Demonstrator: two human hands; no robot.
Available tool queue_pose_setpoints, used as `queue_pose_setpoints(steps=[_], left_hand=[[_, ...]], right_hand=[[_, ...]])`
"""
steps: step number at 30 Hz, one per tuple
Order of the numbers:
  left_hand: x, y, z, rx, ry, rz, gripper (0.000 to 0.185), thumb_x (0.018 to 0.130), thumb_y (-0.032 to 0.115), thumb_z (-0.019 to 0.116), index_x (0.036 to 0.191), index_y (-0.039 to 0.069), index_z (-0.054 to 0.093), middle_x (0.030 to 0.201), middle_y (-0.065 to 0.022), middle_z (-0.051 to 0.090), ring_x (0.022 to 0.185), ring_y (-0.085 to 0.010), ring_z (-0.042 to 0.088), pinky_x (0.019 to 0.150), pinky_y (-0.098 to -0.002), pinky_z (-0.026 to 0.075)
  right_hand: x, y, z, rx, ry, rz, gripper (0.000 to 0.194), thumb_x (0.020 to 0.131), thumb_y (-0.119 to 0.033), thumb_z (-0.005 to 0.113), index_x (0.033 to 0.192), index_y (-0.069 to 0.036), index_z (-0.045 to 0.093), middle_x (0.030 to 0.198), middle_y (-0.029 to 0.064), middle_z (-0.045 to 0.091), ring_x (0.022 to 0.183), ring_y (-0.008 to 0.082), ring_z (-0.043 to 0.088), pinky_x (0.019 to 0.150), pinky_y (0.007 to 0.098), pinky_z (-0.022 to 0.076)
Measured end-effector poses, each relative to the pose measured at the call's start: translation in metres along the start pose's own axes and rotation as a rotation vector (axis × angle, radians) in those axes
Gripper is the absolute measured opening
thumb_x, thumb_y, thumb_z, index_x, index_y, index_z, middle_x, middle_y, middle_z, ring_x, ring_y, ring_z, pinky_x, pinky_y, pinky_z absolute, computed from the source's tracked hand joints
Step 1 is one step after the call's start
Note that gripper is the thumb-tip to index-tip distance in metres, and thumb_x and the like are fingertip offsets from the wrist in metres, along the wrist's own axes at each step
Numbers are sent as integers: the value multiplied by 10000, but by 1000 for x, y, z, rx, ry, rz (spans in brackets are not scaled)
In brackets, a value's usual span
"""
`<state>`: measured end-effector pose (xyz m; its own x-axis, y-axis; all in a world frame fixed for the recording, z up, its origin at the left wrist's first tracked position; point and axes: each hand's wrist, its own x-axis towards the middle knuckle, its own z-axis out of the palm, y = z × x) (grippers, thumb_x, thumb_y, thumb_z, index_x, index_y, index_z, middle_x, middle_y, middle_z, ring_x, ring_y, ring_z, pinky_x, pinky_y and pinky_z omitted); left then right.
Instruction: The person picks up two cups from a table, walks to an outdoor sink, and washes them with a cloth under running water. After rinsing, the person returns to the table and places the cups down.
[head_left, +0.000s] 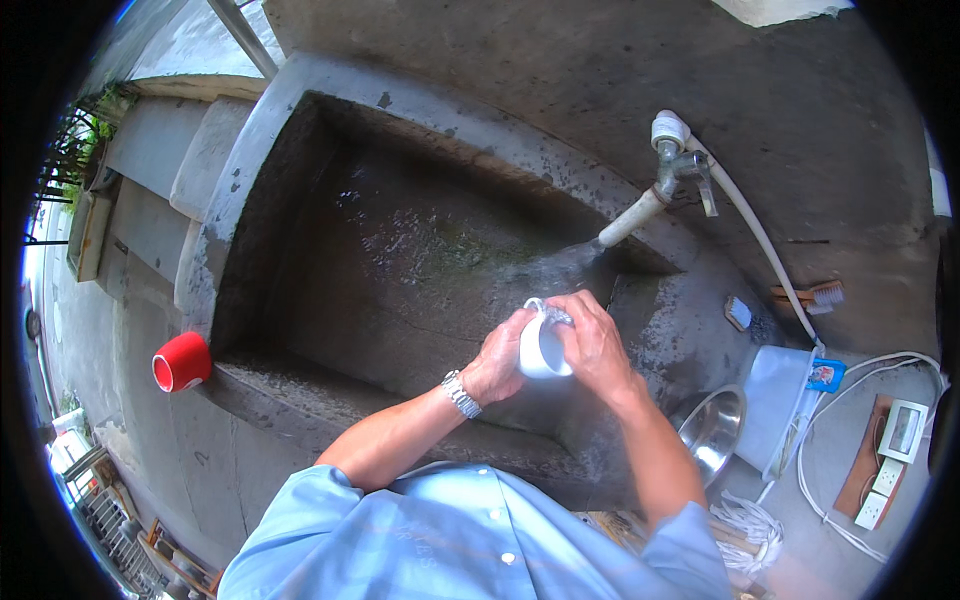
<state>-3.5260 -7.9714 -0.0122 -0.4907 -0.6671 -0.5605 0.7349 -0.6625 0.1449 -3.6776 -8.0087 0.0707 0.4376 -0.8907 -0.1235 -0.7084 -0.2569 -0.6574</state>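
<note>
A white mug (541, 352) is in my left hand (496, 360), tilted above the concrete sink (255, 202). My right hand (600, 345) presses a small greyish scouring pad (556, 316) against the mug near its rim; the fingers partly cover the pad. Just beyond my hands, water (559, 262) pours from a tap (679, 169) through a pale pipe spout (634, 217). On the sink's left front corner sits a red mug (181, 362) with a white rim.
Brushes (814, 296) and a small scrub brush (738, 313) lie on the right ledge. Nearby are a steel bowl (716, 435), a white plastic tub (776, 409), a mop head (750, 532) and wall sockets (881, 487) with loose cables. A hose (757, 217) runs down from the tap.
</note>
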Motion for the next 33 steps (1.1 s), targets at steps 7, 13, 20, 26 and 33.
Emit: queue_pose_setpoints(steps=[7, 13, 20, 26, 33], left_hand=[[3, 6, -2, 1171, 193, 837, 226, 916, 143, 592, 1098, 10, 612, 1043, -132, 654, 963, -265, 656, 839, -388, 527], [33, 30, 10, 1232, 95, 1171, 285, 900, 136, 614, 1141, -15, 635, 1069, -195, 640, 990, -313, 655, 879, -398, 520], [72, 37, 32, 577, 196, 396, 318, 992, 287, 565, 1084, -3, 658, 974, -63, 678, 860, -143, 632, 746, -302, 506], [88, 40, 26, 784, 259, 457, 347, 955, 320, 586, 1054, -2, 673, 933, -126, 689, 826, -223, 645, 765, -370, 506], [61, 36, -3, 1549, -85, 1254, 302, 874, 108, 640, 1159, 7, 626, 1180, -253, 589, 1074, -421, 597, 920, -472, 518]], right_hand=[[-2, 30, 49, 346, -97, 306, 328, 903, -117, 678, 1201, -28, 573, 943, 132, 721, 788, 264, 703, 603, 403, 533], [20, 51, 52, 1065, -180, 827, 211, 1000, -221, 583, 1145, -84, 653, 918, 19, 671, 772, 121, 646, 535, 303, 494], [65, 79, 17, -81, 102, 219, 225, 973, -198, 515, 1036, -32, 654, 982, 273, 694, 919, 458, 670, 762, 479, 538], [61, 92, 55, 10, 340, 390, 322, 998, -299, 528, 961, -20, 683, 811, 95, 682, 713, 207, 656, 627, 354, 495], [24, 95, 85, 1367, -37, 845, 193, 987, -236, 603, 1132, -118, 648, 906, 1, 680, 711, 107, 629, 499, 301, 497]])
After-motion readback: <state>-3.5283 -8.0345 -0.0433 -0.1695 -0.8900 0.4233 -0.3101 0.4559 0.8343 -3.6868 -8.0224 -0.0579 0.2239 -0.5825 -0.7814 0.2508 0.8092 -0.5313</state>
